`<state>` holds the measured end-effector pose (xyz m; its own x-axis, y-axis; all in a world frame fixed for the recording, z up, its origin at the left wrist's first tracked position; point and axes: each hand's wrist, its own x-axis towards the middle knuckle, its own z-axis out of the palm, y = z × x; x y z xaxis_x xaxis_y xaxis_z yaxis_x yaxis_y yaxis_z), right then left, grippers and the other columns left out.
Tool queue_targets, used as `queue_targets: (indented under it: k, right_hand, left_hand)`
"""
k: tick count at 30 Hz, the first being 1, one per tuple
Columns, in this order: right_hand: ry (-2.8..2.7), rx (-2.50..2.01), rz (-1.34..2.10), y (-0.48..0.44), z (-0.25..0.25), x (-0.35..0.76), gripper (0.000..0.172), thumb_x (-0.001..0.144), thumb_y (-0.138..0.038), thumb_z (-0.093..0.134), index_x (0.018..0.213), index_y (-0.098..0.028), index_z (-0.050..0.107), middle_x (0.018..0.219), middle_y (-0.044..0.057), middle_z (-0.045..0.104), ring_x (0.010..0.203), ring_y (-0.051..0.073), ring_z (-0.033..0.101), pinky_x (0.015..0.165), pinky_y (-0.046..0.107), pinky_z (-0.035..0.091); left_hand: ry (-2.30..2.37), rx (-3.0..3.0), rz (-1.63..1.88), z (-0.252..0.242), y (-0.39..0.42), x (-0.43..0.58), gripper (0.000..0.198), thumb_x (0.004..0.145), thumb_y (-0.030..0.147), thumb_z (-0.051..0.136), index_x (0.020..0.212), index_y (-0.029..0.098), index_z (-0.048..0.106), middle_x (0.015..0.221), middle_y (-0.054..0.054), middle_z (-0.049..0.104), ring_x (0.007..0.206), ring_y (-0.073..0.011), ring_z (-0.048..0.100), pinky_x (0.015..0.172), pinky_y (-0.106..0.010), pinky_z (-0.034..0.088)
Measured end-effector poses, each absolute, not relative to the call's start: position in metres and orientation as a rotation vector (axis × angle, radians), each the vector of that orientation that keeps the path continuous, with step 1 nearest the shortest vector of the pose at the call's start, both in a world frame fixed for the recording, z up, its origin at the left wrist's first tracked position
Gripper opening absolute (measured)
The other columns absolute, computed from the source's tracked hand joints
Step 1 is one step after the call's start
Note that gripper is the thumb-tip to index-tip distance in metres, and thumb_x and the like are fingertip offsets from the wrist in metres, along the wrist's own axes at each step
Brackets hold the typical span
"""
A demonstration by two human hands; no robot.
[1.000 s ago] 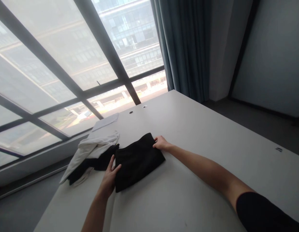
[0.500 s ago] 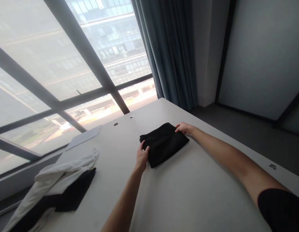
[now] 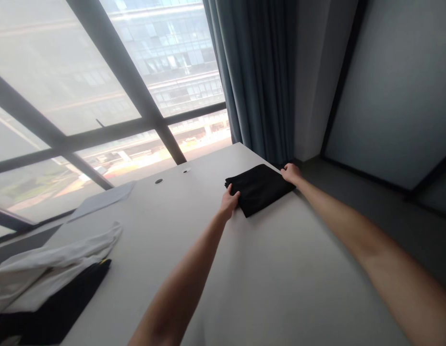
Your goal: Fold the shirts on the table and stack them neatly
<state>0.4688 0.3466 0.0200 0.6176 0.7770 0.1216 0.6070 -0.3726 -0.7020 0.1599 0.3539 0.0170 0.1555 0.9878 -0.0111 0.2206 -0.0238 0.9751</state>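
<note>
A folded black garment (image 3: 264,190), its exact kind not clear, lies near the far right corner of the white table (image 3: 273,274). Its layered left edge is gripped by my left hand (image 3: 230,201), thumb and fingers closed round the side. At the opposite end my right hand (image 3: 291,174) pinches the far right edge, with some fingertips hidden behind the cloth. The folded piece looks flat, resting on or just above the tabletop.
Heaped at the left are a white garment (image 3: 64,259) and a black garment (image 3: 69,298). A pale flat sheet (image 3: 102,199) lies by the window. Two round holes, one a cable hole (image 3: 158,181), pierce the table's far side. A blue curtain (image 3: 259,81) hangs behind the corner.
Both hands have moved the folded black garment away from me and to the right, nearer the table's far corner. My view has shifted a little, too.
</note>
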Motion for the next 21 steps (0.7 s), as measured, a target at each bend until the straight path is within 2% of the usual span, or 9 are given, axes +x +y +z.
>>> queue_targets:
  k: [4, 6, 10, 13, 16, 18, 21]
  right_hand:
    - [-1.382, -2.028, -0.023, 0.318, 0.001, 0.44, 0.045, 0.095, -0.026, 0.047, 0.136, -0.013, 0.061, 0.144, 0.018, 0.055, 0.134, 0.031, 0.048, 0.112, 0.043, 0.036]
    - [-1.565, -2.03, -0.07, 0.307, -0.008, 0.424, 0.048, 0.098, -0.031, 0.044, 0.141, -0.014, 0.057, 0.152, 0.016, 0.049, 0.141, 0.031, 0.041, 0.117, 0.046, 0.03]
    - [-1.64, -2.116, 0.026, 0.295, -0.015, 0.408, 0.052, 0.102, -0.036, 0.037, 0.145, -0.013, 0.053, 0.159, 0.015, 0.04, 0.149, 0.029, 0.031, 0.121, 0.052, 0.02]
    - [-1.58, -2.057, -0.041, 0.288, -0.013, 0.408, 0.052, 0.103, -0.035, 0.031, 0.146, -0.013, 0.052, 0.159, 0.014, 0.04, 0.15, 0.027, 0.029, 0.121, 0.051, 0.02]
    - [-1.543, -2.036, -0.105, 0.278, -0.013, 0.405, 0.053, 0.103, -0.034, 0.031, 0.147, -0.013, 0.051, 0.161, 0.015, 0.038, 0.151, 0.029, 0.027, 0.121, 0.052, 0.02]
    - [-1.518, -2.079, -0.082, 0.272, -0.017, 0.4, 0.054, 0.102, -0.036, 0.034, 0.148, -0.013, 0.05, 0.162, 0.017, 0.034, 0.151, 0.031, 0.025, 0.12, 0.053, 0.02]
    - [-1.487, -2.135, -0.053, 0.267, -0.023, 0.393, 0.054, 0.102, -0.037, 0.036, 0.149, -0.012, 0.049, 0.162, 0.018, 0.034, 0.152, 0.031, 0.024, 0.121, 0.053, 0.018]
  left_hand:
    - [1.431, 1.985, 0.994, 0.022, 0.346, 0.162, 0.065, 0.093, 0.032, 0.063, 0.154, 0.025, 0.043, 0.165, -0.01, 0.027, 0.152, -0.0311, 0.025, 0.124, -0.044, 0.023]
    - [1.438, 2.33, 0.814, 0.019, 0.343, 0.168, 0.059, 0.097, 0.037, 0.056, 0.154, 0.027, 0.043, 0.167, -0.008, 0.026, 0.154, -0.0322, 0.018, 0.125, -0.051, 0.017]
    - [1.402, 2.404, 0.474, 0.005, 0.343, 0.17, 0.052, 0.101, 0.047, 0.046, 0.15, 0.03, 0.048, 0.166, -0.007, 0.029, 0.155, -0.0347, 0.015, 0.119, -0.065, 0.021]
    - [1.39, 2.371, 0.612, 0.002, 0.346, 0.16, 0.051, 0.104, 0.042, 0.038, 0.152, 0.027, 0.046, 0.165, -0.008, 0.031, 0.155, -0.0304, 0.019, 0.12, -0.058, 0.026]
    - [1.363, 2.396, 0.843, 0.007, 0.351, 0.147, 0.052, 0.106, 0.035, 0.033, 0.155, 0.022, 0.041, 0.165, -0.008, 0.032, 0.155, -0.0253, 0.019, 0.123, -0.049, 0.025]
    - [1.337, 2.44, 0.883, 0.011, 0.358, 0.142, 0.052, 0.105, 0.035, 0.035, 0.155, 0.022, 0.041, 0.166, -0.007, 0.03, 0.156, -0.0257, 0.016, 0.124, -0.05, 0.021]
    - [1.369, 2.435, 0.705, 0.012, 0.375, 0.141, 0.054, 0.104, 0.04, 0.039, 0.156, 0.025, 0.04, 0.167, -0.006, 0.025, 0.156, -0.0298, 0.011, 0.123, -0.058, 0.016]
